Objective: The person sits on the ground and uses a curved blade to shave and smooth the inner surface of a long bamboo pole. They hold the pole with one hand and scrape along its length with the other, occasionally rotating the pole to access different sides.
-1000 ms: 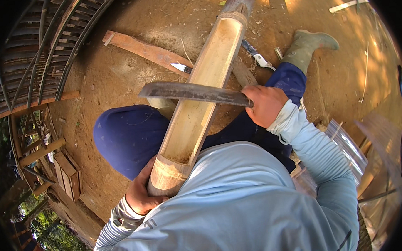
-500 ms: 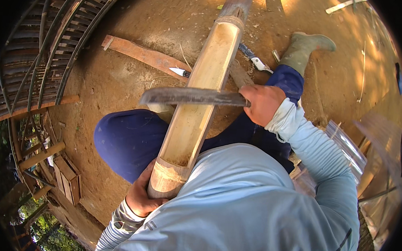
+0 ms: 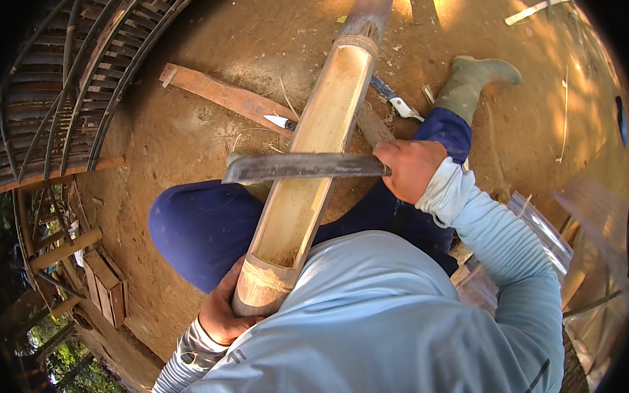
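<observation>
A thick bamboo pole (image 3: 266,271) slants from my lap up to the far edge, one long section of it cut open into a trough with a pale inside. Round its near end my left hand (image 3: 224,310) is wrapped, thumb to the right. My right hand (image 3: 410,170) grips a machete (image 3: 294,168), its handle hidden in the fist. The dark blade lies crosswise over the opened section, pointing left, its tip past the bamboo's left side. Whether the blade touches the bamboo edges I cannot tell.
On the dirt floor are a reddish board (image 3: 220,94), a small knife (image 3: 281,121) and a white-handled saw (image 3: 404,107). A slatted bamboo structure (image 3: 79,63) stands at left, a wooden box (image 3: 105,285) below it. Clear plastic (image 3: 540,233) lies at right. My booted leg (image 3: 469,87) stretches ahead.
My right hand and the machete have come slightly nearer to me along the bamboo. My left hand keeps its hold, and the whole view has shifted a little.
</observation>
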A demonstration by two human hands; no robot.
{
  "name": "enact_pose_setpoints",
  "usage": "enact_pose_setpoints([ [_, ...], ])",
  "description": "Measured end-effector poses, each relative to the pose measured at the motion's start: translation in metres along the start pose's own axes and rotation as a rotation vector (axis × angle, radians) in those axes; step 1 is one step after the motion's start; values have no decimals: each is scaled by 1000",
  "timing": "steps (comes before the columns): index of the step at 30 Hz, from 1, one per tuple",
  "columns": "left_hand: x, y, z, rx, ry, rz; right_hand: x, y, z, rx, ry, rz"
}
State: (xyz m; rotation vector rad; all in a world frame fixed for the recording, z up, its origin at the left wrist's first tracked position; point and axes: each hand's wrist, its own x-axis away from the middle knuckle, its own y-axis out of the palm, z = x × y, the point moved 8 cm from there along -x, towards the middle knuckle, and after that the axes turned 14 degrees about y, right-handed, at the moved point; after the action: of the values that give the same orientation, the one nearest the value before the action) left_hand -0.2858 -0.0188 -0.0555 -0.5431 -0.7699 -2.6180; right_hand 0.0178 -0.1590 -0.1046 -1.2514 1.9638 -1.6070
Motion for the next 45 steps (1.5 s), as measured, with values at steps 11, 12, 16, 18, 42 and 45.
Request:
enact_pose_setpoints([
  [11,-2,-2,-1,-71,-20,15,-14,-7,29,6,106,133],
  [12,0,-5,-4,-6,-23,31,-6,-1,24,-27,139,115],
  [16,-1,-3,-1,-155,-18,16,-3,-3,9,-27,33,117],
  [18,-2,-2,1,-132,-8,2,-22,-9,33,-58,76,197],
  [42,-1,3,8,-153,29,-13,-39,-15,50,10,90,35],
  [45,-4,2,12,-353,34,-32,-48,-13,54,-8,44,84],
])
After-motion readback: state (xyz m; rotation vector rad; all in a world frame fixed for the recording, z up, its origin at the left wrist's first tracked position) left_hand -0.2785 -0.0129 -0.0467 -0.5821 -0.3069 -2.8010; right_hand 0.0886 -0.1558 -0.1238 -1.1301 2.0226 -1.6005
